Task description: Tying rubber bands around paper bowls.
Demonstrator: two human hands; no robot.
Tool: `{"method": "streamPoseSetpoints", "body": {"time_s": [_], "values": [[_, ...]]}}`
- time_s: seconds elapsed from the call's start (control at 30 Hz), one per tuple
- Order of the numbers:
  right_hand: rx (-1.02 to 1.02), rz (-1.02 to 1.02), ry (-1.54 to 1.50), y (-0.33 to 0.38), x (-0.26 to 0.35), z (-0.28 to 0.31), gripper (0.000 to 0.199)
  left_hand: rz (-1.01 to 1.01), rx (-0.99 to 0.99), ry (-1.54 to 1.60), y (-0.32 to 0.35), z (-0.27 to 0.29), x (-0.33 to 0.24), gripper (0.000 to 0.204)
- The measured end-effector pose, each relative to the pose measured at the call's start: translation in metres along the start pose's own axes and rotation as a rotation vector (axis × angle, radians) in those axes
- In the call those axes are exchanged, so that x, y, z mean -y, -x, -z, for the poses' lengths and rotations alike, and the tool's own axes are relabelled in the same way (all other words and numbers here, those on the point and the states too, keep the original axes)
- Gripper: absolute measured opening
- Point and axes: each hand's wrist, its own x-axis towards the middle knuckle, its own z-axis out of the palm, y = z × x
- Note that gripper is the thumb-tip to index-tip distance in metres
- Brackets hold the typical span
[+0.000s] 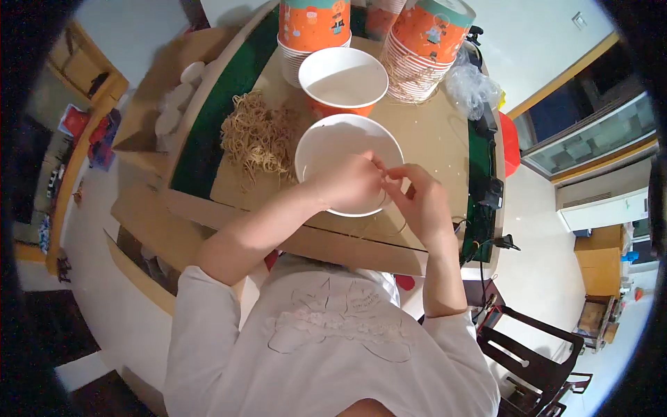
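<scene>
My left hand point(351, 182) and my right hand point(424, 206) meet over the near right rim of a white paper bowl point(325, 142). The fingers of both are pinched together, tips close to each other. Whatever is between them is too small to make out. A thin brown strand curves below the hands, by the table's front edge. Left of the bowl lies a tangled heap of light brown string point(257, 135). Right behind the near bowl stands another paper bowl point(344, 78), white inside and orange outside.
Stacks of orange printed paper bowls stand at the back left point(314, 26) and back right point(427, 35) of the table. Brown strands hang against the right stack. Beside it sits a clear plastic bag point(474, 90). Cables with a black plug point(506, 242) run along the right edge. A cardboard box point(149, 111) stands left.
</scene>
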Motion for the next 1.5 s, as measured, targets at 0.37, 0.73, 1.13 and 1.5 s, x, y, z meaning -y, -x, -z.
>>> {"method": "streamPoseSetpoints", "body": {"time_s": [0.37, 0.73, 1.13, 1.5], "values": [[-0.077, 0.013, -0.126, -0.003, -0.015, -0.024, 0.012, -0.972, -0.649, -0.560, 0.046, -0.038, 0.007, 0.015], [-0.028, -0.141, -0.272, 0.001, -0.007, -0.030, 0.013, -0.080, -0.454, 0.552, 0.039, -0.055, 0.071, 0.018], [0.017, -0.059, -0.182, 0.012, -0.012, -0.014, 0.011, -0.769, -0.485, -0.851, 0.087, -0.050, 0.012, 0.013], [-0.008, -0.032, -0.536, 0.015, -0.026, -0.030, 0.006, -0.295, -0.194, -0.120, 0.022, -0.015, 0.017, 0.008]]}}
